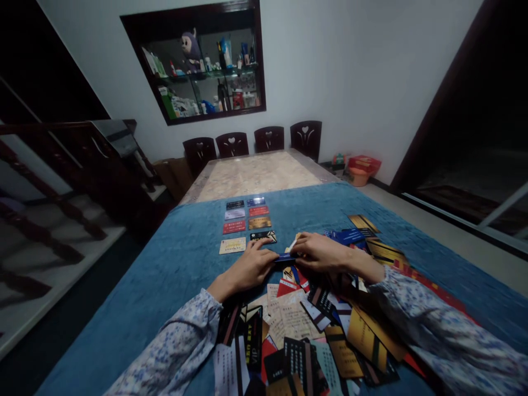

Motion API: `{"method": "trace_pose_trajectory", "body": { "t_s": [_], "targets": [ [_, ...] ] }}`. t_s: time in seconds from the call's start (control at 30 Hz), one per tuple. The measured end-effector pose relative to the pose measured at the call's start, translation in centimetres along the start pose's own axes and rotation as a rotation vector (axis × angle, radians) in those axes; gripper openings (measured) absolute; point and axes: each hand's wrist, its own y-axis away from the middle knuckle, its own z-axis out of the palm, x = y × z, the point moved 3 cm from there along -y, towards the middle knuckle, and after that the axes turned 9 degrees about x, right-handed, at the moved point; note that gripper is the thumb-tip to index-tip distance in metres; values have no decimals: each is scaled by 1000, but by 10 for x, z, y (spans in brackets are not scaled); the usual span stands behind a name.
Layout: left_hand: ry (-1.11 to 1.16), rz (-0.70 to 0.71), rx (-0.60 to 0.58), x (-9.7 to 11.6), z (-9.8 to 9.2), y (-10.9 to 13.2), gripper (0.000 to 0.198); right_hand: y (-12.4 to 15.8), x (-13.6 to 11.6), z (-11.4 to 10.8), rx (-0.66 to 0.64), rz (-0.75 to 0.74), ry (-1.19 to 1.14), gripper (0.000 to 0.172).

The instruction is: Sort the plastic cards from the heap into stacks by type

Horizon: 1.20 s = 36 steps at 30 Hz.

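- Left hand (256, 261): fingers pinching the left end of the blue card.
- Right hand (325, 253): fingers curled on its right end.
- Blue card (285, 257): one, between the hands, at the far edge of the pile.
- Pile (295, 316): mixed cards, overlapping, between the forearms.
- Laid cards (234, 226): eight, two columns of four.
- Blue cloth (165, 280): covering the near worktop (259, 173).

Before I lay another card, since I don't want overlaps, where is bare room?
Blue cloth lies bare left of the card rows, and beyond the right hand, between those rows and the far-right cards. The card heap crowds the near side.
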Motion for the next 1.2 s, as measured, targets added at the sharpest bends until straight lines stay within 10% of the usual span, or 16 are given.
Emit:
{"method": "trace_pose_trajectory", "body": {
  "t_s": [0.53, 1.2],
  "targets": [
    [229, -173, 159, -23, -2, 8, 29, -6, -4, 15, 178, 135, 42, 32],
    [202, -200, 300, -25, -8, 9, 39, -5, -8, 27, 373, -38, 267, 47]
  ]
}}
